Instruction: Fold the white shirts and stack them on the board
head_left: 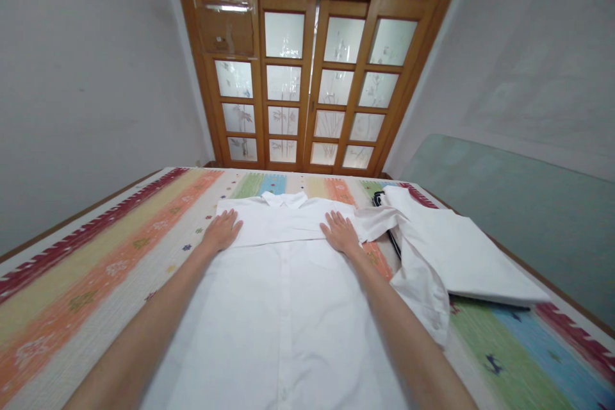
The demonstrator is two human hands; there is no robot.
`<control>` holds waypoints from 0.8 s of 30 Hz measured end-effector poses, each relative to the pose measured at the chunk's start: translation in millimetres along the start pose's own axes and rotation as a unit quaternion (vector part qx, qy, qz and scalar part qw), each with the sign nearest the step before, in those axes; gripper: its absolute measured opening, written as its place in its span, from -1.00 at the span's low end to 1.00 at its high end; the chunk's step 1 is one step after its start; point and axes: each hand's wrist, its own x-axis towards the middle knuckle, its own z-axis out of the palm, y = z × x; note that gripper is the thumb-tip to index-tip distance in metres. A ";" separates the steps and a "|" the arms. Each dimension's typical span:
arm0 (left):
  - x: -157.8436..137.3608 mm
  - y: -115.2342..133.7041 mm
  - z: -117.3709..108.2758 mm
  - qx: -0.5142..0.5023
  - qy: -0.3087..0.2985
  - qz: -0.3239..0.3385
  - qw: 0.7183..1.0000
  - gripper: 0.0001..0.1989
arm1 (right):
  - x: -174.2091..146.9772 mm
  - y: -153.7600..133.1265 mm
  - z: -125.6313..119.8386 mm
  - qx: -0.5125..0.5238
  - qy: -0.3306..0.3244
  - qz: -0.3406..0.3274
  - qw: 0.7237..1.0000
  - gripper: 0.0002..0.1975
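Observation:
A white button-up shirt lies front up on the bed, its collar at the far end and its button placket running toward me. A flat band of white cloth crosses the chest; from this view it looks like a sleeve laid across, though I cannot tell surely. My left hand rests flat on the shirt's left shoulder area, fingers spread. On the opposite shoulder, my right hand presses flat with its fingers apart. Out to the right stretches a loose sleeve, rumpled and bent toward me.
Folded white cloth with dark-edged fabric beneath lies at the right, touching the sleeve. The striped bedspread covers the bed. A pale green headboard-like panel stands along the right wall. Beyond the bed are wooden glass-paned doors.

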 end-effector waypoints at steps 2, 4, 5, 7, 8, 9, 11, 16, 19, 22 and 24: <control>-7.8 -10.1 -7.3 0.004 0.042 -0.006 0.999 -0.51 | -0.8 -0.6 1.4 -0.002 0.018 -0.004 1.000 -0.42; -20.4 -20.2 -14.2 -0.009 0.084 -0.025 0.996 -0.54 | -1.4 -1.1 3.6 -0.002 0.046 -0.012 0.999 -0.47; -28.6 -25.5 -17.2 -0.019 0.101 -0.031 0.994 -0.55 | -1.6 -1.1 5.0 -0.001 0.064 -0.016 0.998 -0.50; -47.6 -35.9 -21.7 -0.035 0.125 -0.025 0.991 -0.55 | -1.3 -0.4 8.0 0.004 0.106 -0.022 0.994 -0.54; -57.6 -40.1 -22.9 -0.037 0.132 -0.012 0.990 -0.55 | -1.0 0.0 9.5 0.006 0.126 -0.024 0.992 -0.56; -67.2 -43.3 -23.4 -0.035 0.139 0.003 0.990 -0.55 | -0.7 0.4 10.9 0.007 0.145 -0.026 0.989 -0.57; -83.4 -46.0 -22.7 -0.025 0.155 0.033 0.987 -0.57 | -0.1 1.0 13.2 0.007 0.177 -0.030 0.984 -0.59; -95.4 -39.1 -17.8 0.011 0.199 0.104 0.974 -0.76 | -0.3 2.6 14.6 0.014 0.220 -0.048 0.974 -0.62; -91.1 -34.6 -17.6 0.055 0.173 0.130 0.975 -0.76 | -0.3 4.4 15.2 0.021 0.227 -0.051 0.972 -0.62; -88.1 -34.7 -19.8 0.079 0.120 0.145 0.979 -0.76 | 0.4 5.8 16.8 0.029 0.224 -0.049 0.973 -0.62; -87.5 -37.2 -21.6 0.078 0.101 0.147 0.981 -0.78 | 0.8 6.2 17.5 0.032 0.223 -0.048 0.973 -0.62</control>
